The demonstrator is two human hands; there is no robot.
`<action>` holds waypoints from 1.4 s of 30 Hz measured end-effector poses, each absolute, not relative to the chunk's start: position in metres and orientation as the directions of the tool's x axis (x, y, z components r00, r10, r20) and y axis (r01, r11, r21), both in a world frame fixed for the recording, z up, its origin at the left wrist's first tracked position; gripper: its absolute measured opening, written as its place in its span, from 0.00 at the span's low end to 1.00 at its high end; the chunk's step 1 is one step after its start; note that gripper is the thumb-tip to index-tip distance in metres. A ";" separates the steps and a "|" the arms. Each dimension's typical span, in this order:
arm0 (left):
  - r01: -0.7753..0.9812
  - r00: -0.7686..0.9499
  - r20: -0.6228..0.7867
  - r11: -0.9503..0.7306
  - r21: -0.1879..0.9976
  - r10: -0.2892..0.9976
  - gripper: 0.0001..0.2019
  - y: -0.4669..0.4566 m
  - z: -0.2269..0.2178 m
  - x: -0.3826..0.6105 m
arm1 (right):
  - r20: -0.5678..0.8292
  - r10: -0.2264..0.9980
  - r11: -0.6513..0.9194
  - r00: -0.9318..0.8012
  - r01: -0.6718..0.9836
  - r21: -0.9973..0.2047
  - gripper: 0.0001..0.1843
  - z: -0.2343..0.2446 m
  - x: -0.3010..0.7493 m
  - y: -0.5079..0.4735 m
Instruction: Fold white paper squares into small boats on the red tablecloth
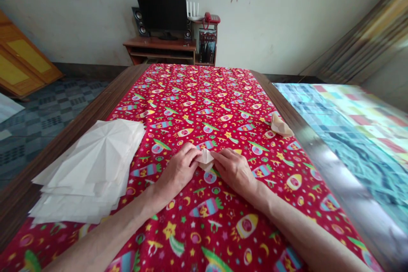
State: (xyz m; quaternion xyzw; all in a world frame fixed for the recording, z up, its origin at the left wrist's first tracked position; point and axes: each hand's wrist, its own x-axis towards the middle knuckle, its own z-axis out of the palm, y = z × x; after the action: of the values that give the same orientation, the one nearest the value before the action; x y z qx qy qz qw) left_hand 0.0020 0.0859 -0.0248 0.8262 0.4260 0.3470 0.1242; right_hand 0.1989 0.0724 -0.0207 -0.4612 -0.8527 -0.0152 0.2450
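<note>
A small folded piece of white paper [205, 158] lies on the red patterned cloth [204, 106] in the middle of the table. My left hand [178, 170] pinches its left side with curled fingers. From the right, my right hand [234, 169] presses and grips the same paper. Both forearms rest on the cloth. Most of the folded paper is hidden between my fingers.
A stack of creased white paper sheets [92, 170] lies at the left. A finished folded paper piece [280, 126] sits near the table's right edge. The wooden table edge [79, 119] borders the cloth. A desk with monitor [162, 10] stands by the far wall.
</note>
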 end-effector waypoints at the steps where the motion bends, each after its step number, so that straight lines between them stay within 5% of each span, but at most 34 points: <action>1: 0.617 0.433 0.466 -0.631 0.470 0.772 0.08 0.084 -0.026 0.000 | 0.417 0.776 0.572 -0.474 0.807 -0.148 0.09 -0.019 0.200 0.071; 7: 0.653 0.609 0.360 -0.704 0.278 0.707 0.09 0.073 -0.018 -0.005 | 0.268 0.753 0.611 -0.601 0.790 0.055 0.10 -0.002 0.205 0.065; 11: 0.640 0.649 0.320 -0.723 0.262 0.690 0.08 0.073 -0.016 -0.007 | 0.252 0.694 0.680 -0.674 0.729 0.077 0.10 -0.001 0.208 0.065; 19: 0.559 0.518 0.440 -0.679 0.475 0.734 0.06 0.079 -0.029 -0.009 | 0.433 0.736 0.676 -0.520 0.601 -0.426 0.09 -0.027 0.217 0.078; 25: 0.527 0.425 0.421 -0.597 0.605 0.801 0.05 0.083 -0.028 -0.008 | 0.354 0.843 0.538 -0.405 0.639 -0.550 0.08 -0.020 0.210 0.077; 31: 0.562 0.410 0.368 -0.549 0.619 0.834 0.07 0.085 -0.027 -0.007 | 0.330 0.858 0.510 -0.394 0.727 -0.460 0.09 -0.015 0.202 0.073; 42: 0.781 0.407 0.314 -0.505 0.366 0.858 0.10 0.080 -0.022 0.005 | 0.452 0.803 0.536 -0.388 0.802 -0.263 0.11 -0.015 0.195 0.072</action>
State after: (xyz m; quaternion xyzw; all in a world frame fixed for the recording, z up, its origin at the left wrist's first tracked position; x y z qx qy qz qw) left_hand 0.0047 0.0802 -0.0220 0.8349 0.4908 0.2355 0.0810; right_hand 0.1955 0.0715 -0.0154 -0.4819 -0.8331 0.0009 0.2715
